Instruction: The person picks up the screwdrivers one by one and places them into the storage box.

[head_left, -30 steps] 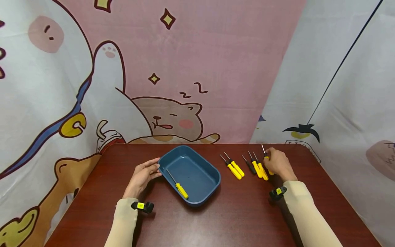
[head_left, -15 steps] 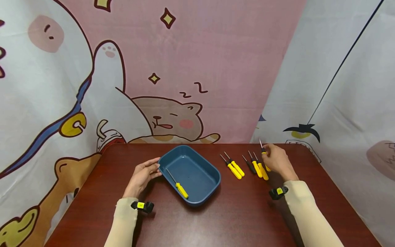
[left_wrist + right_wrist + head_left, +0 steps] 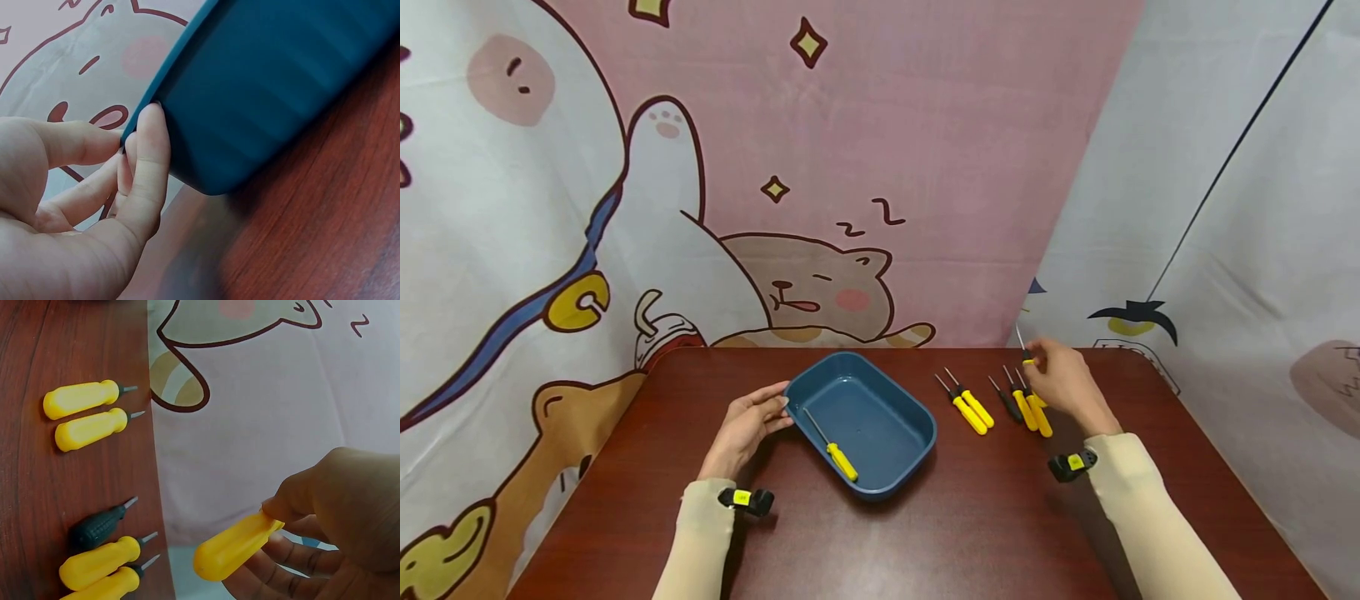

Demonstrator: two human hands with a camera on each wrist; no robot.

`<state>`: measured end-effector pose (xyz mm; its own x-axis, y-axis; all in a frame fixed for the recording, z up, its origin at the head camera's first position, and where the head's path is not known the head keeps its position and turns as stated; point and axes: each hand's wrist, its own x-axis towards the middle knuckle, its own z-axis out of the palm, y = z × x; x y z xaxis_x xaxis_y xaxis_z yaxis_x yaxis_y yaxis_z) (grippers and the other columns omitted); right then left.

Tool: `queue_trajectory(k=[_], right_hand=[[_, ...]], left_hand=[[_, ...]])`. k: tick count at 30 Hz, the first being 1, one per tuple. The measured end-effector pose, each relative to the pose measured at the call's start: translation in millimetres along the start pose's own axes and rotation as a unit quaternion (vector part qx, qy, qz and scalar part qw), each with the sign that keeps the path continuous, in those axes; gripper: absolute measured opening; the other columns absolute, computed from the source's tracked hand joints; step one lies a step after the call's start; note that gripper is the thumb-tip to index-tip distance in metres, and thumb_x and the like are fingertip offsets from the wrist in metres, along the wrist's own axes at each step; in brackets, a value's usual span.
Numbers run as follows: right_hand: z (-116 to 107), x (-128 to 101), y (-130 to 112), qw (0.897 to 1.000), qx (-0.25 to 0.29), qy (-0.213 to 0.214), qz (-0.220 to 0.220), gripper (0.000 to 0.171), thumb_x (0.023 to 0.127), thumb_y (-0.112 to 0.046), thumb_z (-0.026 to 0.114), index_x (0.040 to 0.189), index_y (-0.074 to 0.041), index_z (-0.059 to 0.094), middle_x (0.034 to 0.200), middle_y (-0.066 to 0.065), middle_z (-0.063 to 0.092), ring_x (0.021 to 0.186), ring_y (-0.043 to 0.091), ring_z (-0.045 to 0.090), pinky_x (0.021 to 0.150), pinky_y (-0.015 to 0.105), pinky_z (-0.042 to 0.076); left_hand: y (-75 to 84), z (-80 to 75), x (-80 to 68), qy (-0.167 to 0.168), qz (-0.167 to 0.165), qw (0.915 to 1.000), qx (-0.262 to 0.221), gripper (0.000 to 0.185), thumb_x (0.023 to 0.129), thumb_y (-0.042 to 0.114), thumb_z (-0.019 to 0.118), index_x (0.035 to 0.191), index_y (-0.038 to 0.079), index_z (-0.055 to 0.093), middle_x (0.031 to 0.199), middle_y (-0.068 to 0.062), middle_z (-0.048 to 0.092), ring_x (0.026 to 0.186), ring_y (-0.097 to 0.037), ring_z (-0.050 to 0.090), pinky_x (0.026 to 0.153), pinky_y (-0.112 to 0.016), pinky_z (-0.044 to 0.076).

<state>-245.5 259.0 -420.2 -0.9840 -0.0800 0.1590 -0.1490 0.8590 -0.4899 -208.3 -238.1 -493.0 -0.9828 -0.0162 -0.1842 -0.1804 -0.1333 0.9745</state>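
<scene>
My left hand [image 3: 747, 433] pinches the rim of a blue plastic tray [image 3: 917, 408] at its left corner, thumb on top and fingers beneath, as the left wrist view shows. Inside the tray lies one yellow-handled screwdriver [image 3: 842, 462]. Over on the right, my right hand [image 3: 1063, 383] holds another screwdriver [image 3: 234, 547] between thumb and fingers. Its yellow handle juts out of the grip in the right wrist view, while its shaft points up and away in the head view. The held screwdriver is raised above the ones lying on the table.
Two yellow screwdrivers [image 3: 970, 408] lie side by side just right of the tray. Beyond them are a black-handled screwdriver [image 3: 1009, 404] and two more yellow ones [image 3: 1033, 414], close below my right hand. A printed cloth [image 3: 970, 167] hangs behind the dark red wooden table [image 3: 940, 542].
My right hand has lifted the screwdriver off the table and moved it left, over the other screwdrivers. My left hand and the tray have stayed in place.
</scene>
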Motion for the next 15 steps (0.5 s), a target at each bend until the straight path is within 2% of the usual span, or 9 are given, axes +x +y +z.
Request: queue_trajectory(k=[8,15], right_hand=[[-5.2,0.3,-20.8,1.0,-0.001,-0.008,-0.028,0.038,0.096,-0.01,0.061,0.132,0.004,0.058,0.112,0.026,0.066,0.074,0.024,0.063,0.061,0.034,0.058],[-6.4,2.5,-38.5,0.999,-0.005,-0.017,-0.05,0.039,0.096,-0.01,0.064,0.133,0.002,0.057,0.111,0.023,0.066,0.074,0.024,0.062,0.057,0.03,0.056]], left_hand=[[0.0,0.5,0.5,0.003,-0.003,1.0,-0.004,0.045,0.101,0.003,0.059,0.145,-0.003,0.053,0.099,-0.005,0.065,0.078,-0.011,0.064,0.075,-0.025,0.063],[0.5,0.2,0.9,0.003,-0.006,1.0,-0.003,0.044,0.101,0.004,0.059,0.145,-0.003,0.053,0.099,-0.006,0.065,0.079,-0.011,0.064,0.075,-0.025,0.063]])
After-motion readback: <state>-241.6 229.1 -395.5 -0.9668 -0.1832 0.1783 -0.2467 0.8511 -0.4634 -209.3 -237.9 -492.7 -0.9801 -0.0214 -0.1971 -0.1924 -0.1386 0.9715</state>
